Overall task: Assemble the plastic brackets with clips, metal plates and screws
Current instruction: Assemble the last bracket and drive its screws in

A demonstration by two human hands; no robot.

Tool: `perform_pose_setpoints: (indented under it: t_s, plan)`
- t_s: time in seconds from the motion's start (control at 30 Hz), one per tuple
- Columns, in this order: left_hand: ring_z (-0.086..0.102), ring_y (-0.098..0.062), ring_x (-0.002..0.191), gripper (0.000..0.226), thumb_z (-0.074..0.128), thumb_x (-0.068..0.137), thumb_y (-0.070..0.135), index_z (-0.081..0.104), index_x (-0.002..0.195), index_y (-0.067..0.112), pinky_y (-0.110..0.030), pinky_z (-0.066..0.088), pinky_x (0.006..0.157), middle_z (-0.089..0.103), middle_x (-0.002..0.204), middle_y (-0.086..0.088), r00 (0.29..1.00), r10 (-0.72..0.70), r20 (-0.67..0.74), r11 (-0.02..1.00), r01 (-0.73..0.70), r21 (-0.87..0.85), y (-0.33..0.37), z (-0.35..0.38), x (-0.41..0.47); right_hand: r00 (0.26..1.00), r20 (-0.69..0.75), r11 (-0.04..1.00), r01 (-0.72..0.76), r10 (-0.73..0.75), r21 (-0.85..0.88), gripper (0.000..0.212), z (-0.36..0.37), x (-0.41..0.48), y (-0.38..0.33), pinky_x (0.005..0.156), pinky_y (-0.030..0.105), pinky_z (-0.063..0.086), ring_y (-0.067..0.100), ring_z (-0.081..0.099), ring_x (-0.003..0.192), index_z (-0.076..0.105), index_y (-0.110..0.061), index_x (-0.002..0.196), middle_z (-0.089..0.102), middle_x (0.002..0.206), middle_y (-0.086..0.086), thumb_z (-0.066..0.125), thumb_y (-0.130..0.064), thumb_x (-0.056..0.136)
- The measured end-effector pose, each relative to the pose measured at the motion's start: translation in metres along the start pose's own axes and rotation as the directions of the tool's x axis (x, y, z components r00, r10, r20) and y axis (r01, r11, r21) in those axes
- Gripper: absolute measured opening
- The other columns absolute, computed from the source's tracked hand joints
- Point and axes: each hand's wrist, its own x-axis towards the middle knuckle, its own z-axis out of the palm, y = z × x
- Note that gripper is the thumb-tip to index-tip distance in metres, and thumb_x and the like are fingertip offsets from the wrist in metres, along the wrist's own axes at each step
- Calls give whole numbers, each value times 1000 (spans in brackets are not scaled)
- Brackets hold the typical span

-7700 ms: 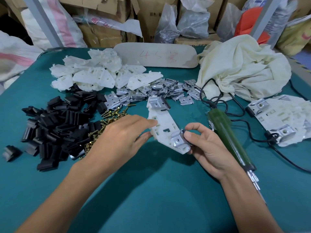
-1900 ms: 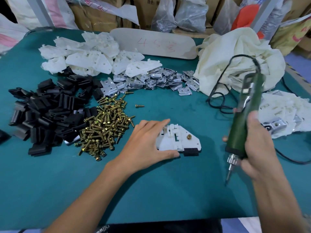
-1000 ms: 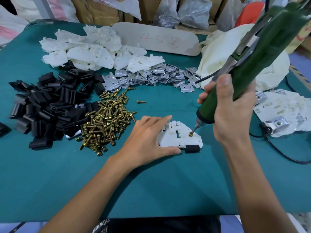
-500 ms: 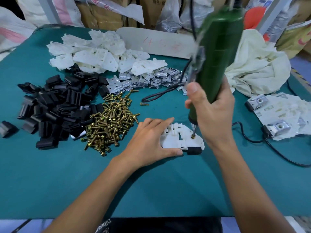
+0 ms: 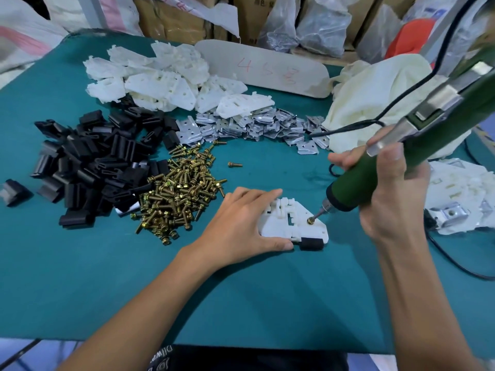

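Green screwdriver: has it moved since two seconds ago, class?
Yes. The green screwdriver moved left and down; its bit now meets the screw in the white bracket.

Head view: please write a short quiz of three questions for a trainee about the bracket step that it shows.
1. True or false: the left hand presses the bracket flat on the table.
2. The bit of the screwdriver touches: A) a loose screw in the pile; B) the screw in the bracket; C) the black clip.
3. Fill in: the screwdriver is gripped by the ___ hand.

Key: 1 true; 2 B; 3 the right hand.
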Motion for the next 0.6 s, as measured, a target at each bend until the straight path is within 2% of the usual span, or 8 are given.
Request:
perform_pose_setpoints:
  t_s: [0.07,0.13,0.23,0.33,0.47,0.53,0.6]
  plan:
    - [32,-8,122,104,54,68,88,34,153,33,-26,25,106,51,137,14,1000,1,4,1000,-1,0,1,-1,-1,999,36,999,-13,12,49,34,2,0,-3,88,51,58,28,73,82,79,-34,78,75,73,-6,80,-67,71]
    - [33,-8,122,104,55,68,86,34,154,32,-26,25,105,51,138,14,1000,-1,0,1000,1,4,1,-2,0,998,35,996,-54,52,64,30,5,1,-3,78,45,60,26,72,74,79,-29,77,76,73,-2,85,-58,71]
    - [32,-8,123,104,56,68,86,34,154,32,-26,25,105,51,139,13,1000,-10,0,1000,10,11,1,-3,1,990,-98,994,-103,104,21,22,11,3,-1,59,37,53,22,59,48,70,-23,71,63,58,-2,84,-40,73]
    - [32,-8,122,103,56,67,87,35,152,33,-26,24,105,51,138,14,1000,-10,10,1000,10,3,3,-2,0,970,-242,998,-40,29,-40,36,21,0,3,52,32,49,21,53,45,58,-12,84,58,62,-3,86,-34,78]
    - [29,-4,110,103,55,66,88,35,151,35,-28,29,106,52,133,15,1000,-20,10,1000,20,-7,4,-1,0,949,-315,996,-5,-22,-84,29,27,-2,3,53,29,50,23,55,52,61,-22,84,60,69,-4,87,-36,81]
    - [27,-3,105,103,54,65,89,35,151,35,-28,30,105,52,132,14,1000,-19,3,1000,19,-9,3,0,1,971,-240,993,-22,-6,-113,26,24,3,2,56,30,52,25,60,55,63,-26,80,63,67,0,86,-39,82]
    - [28,-3,103,103,54,65,88,35,151,34,-25,29,102,53,132,13,1000,-17,-3,1000,17,-10,2,0,1,991,-134,993,-38,23,-111,24,21,6,2,66,36,59,32,69,67,68,-25,83,69,73,7,85,-43,80]
